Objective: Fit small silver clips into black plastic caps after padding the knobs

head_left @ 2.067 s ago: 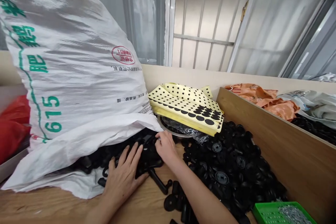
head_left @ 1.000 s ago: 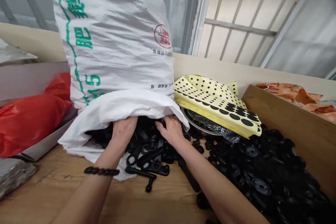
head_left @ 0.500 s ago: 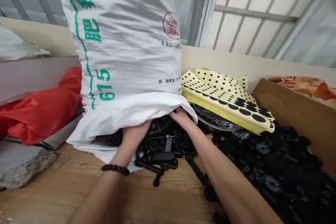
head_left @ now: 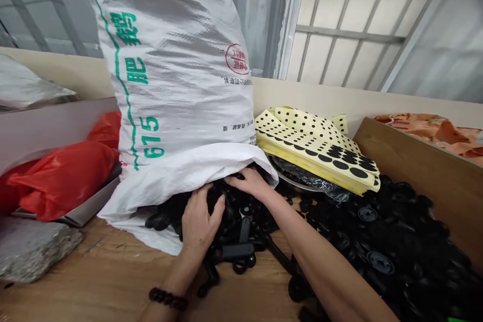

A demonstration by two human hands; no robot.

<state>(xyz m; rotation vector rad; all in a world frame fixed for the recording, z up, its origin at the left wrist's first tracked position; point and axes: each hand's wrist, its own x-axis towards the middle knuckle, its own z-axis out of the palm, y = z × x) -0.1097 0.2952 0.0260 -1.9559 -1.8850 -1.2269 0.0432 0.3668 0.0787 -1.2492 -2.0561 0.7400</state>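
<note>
A white woven sack with green print stands upside down, its mouth open toward me. Black plastic parts spill from it onto the wooden tabletop, some of them crank-shaped. My left hand lies over the parts at the mouth, thumb spread from the fingers; its fingertips are partly lost among the dark pieces. Just inside the rim on the right, my right hand reaches leftward over the parts with its fingers extended. Neither hand visibly grips a piece.
A larger heap of black parts lies at right beside a brown board. Yellow dotted sheets rest on a metal bowl behind. On the left are red plastic bags and a rough stone slab.
My left hand has come out from under the sack's rim and opened on the parts. The right hand shows more of itself and has shifted left. More black parts show at the mouth.
</note>
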